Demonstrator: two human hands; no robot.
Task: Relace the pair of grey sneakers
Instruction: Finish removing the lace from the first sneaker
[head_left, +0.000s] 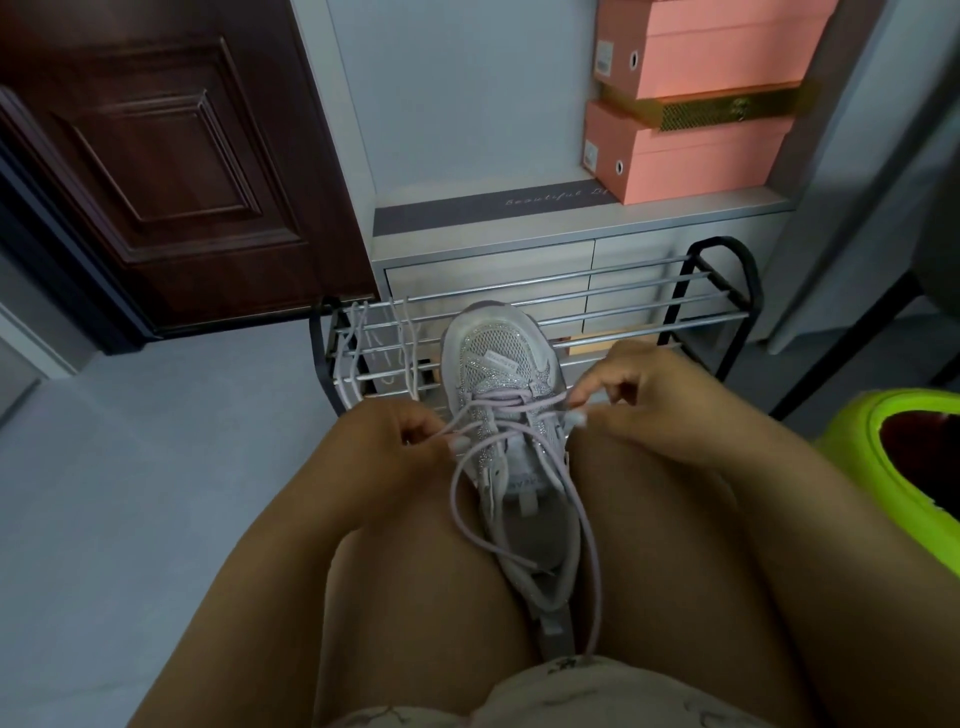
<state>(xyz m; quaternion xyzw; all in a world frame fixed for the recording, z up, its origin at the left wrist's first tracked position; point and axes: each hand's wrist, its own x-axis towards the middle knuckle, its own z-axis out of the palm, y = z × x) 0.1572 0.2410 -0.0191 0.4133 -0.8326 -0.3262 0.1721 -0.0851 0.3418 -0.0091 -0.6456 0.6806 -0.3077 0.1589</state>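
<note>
A grey sneaker (501, 395) lies wedged between the person's knees, toe pointing away toward a low metal shoe rack (649, 306). Its pale lilac lace (519, 402) already crosses the far eyelets; both loose ends trail in long loops toward the near heel. The lacing seems partway up this shoe. Next, each end likely needs drawing snug and feeding through the following eyelet. The left hand (400, 431), fingers curled, pinches the lace on the left side. The right hand (639, 395) pinches the lace on the right. A second loose lace (358, 353) hangs over the rack, far left.
</note>
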